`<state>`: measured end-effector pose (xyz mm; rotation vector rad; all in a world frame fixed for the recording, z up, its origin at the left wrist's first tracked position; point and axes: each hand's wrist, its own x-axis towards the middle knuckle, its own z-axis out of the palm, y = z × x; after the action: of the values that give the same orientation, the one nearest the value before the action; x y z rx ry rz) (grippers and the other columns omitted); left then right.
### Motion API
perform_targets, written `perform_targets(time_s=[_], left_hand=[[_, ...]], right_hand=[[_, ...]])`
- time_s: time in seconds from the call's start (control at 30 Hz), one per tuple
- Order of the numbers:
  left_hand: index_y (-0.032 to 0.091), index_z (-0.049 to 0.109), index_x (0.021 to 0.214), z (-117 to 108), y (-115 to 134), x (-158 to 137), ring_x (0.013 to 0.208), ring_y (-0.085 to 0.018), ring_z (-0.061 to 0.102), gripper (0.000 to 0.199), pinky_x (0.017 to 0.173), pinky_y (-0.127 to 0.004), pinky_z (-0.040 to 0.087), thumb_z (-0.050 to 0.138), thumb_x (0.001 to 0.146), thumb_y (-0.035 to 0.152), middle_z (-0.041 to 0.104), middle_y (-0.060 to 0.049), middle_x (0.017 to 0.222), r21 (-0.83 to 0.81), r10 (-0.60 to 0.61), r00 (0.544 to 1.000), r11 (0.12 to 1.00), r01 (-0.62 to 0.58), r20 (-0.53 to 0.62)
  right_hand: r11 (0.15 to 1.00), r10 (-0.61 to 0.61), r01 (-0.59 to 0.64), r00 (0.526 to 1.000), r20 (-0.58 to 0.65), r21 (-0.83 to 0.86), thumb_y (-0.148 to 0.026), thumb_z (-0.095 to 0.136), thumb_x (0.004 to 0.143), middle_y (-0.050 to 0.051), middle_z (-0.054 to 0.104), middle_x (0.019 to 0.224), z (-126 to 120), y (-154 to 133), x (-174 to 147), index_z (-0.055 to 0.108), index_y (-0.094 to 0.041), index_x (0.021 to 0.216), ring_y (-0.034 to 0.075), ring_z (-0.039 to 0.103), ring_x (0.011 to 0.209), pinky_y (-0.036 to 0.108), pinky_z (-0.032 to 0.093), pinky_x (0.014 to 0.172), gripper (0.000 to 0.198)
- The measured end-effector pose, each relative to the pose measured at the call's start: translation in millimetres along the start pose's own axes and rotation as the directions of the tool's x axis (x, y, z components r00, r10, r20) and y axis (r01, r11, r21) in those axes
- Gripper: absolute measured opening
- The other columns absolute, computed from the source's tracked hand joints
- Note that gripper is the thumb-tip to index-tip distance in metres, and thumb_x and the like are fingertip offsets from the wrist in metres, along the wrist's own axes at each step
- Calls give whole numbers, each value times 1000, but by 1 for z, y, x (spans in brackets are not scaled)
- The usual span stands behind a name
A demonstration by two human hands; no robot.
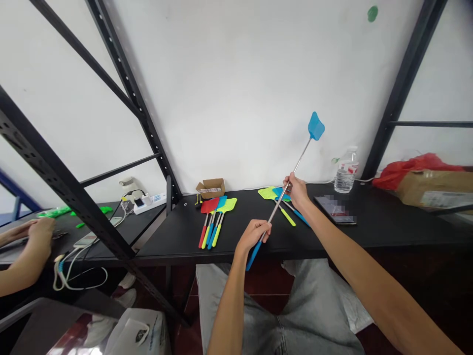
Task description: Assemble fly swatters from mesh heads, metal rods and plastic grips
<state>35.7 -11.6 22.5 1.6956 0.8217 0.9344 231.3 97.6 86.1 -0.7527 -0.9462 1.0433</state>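
Observation:
A blue fly swatter [316,126] with a long metal rod is held slantwise in front of me, its head up and to the right. My left hand [254,233] is closed around the lower rod, just above the blue handle. Higher up, my right hand [294,190] grips the same rod with closed fingers. Left of my hands, several short fly swatters [216,222] in red, yellow-green and blue lie side by side on the black table [166,241]. Beneath my right hand lie a yellow-green swatter [286,215] and a blue swatter [301,215], partly covered.
A small open cardboard box [211,189] stands by the wall. To the right are a phone [335,210], a water bottle [346,170] and a larger carton [436,190] with a red bag. Beyond the black metal post [74,192], another person's hands [40,231] are at the left table.

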Motion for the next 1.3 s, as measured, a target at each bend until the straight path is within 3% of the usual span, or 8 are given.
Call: perform_targets(time_s=[0.13, 0.23, 0.33, 0.47, 0.7, 0.93, 1.13, 1.3], left_hand=[[15, 55, 63, -1, -5, 2, 37, -8, 36, 49, 48, -21, 28, 48, 88, 56, 46, 3, 38, 17, -28, 998, 999, 29, -47], [15, 54, 64, -1, -8, 5, 35, -6, 33, 53, 48, -21, 27, 44, 89, 61, 43, 4, 35, 18, -11, 994, 1000, 13, -106], [15, 53, 61, -1, -10, 6, 34, -7, 34, 57, 46, -21, 26, 39, 91, 62, 44, 3, 35, 2, -11, 995, 1000, 12, -101], [16, 52, 59, 1, -12, 7, 33, -7, 37, 58, 44, -22, 26, 37, 92, 61, 45, 2, 34, -43, -37, 996, 999, 34, -79], [15, 53, 55, 4, -10, 6, 31, -7, 37, 55, 44, -22, 27, 40, 92, 54, 44, 2, 33, -46, -68, 997, 997, 66, -32], [15, 54, 53, 4, -8, 5, 32, -7, 36, 56, 47, -21, 29, 40, 92, 52, 44, 2, 32, 4, -61, 998, 998, 61, -28], [14, 58, 58, 7, -3, -2, 36, -7, 38, 56, 49, -21, 32, 39, 92, 55, 46, 1, 36, 22, -59, 998, 998, 60, -26], [14, 61, 68, 11, 5, -15, 45, -9, 46, 49, 52, -21, 35, 51, 85, 58, 54, 1, 47, 136, -61, 998, 989, 59, 7]], right_hand=[[987, 85, -40, 952, 293, -155, -65, 63, 75, 1, 59, 68, 19, -2, -23, 59, -20, 75, 10, 52, 53, 21, 38, 44, 45], [947, 212, -46, 832, 512, -318, -60, 64, 78, 4, 65, 77, 33, 1, -43, 64, -19, 82, 11, 57, 58, 21, 40, 46, 42], [933, 224, -2, 785, 577, -360, -55, 63, 80, 4, 67, 80, 42, 6, -55, 65, -19, 86, 11, 58, 60, 20, 41, 49, 37], [931, 166, 35, 846, 507, -363, -51, 63, 80, 5, 68, 76, 46, 11, -54, 65, -17, 78, 10, 56, 59, 20, 40, 48, 34], [960, 115, -24, 942, 314, -280, -48, 70, 72, 4, 66, 71, 48, 5, -35, 65, -16, 73, 8, 48, 53, 19, 36, 44, 32], [969, 55, -5, 979, 196, -245, -40, 70, 75, 2, 63, 72, 56, -36, -1, 65, -17, 72, 7, 49, 54, 18, 36, 45, 24], [973, 42, 5, 979, 197, -230, -38, 68, 78, 1, 62, 71, 60, -44, -1, 65, -17, 73, 7, 50, 55, 18, 38, 46, 22], [996, -14, 26, 992, 124, -89, -39, 66, 80, -3, 56, 66, 52, -73, 11, 60, -19, 74, 6, 47, 50, 18, 38, 45, 21]])
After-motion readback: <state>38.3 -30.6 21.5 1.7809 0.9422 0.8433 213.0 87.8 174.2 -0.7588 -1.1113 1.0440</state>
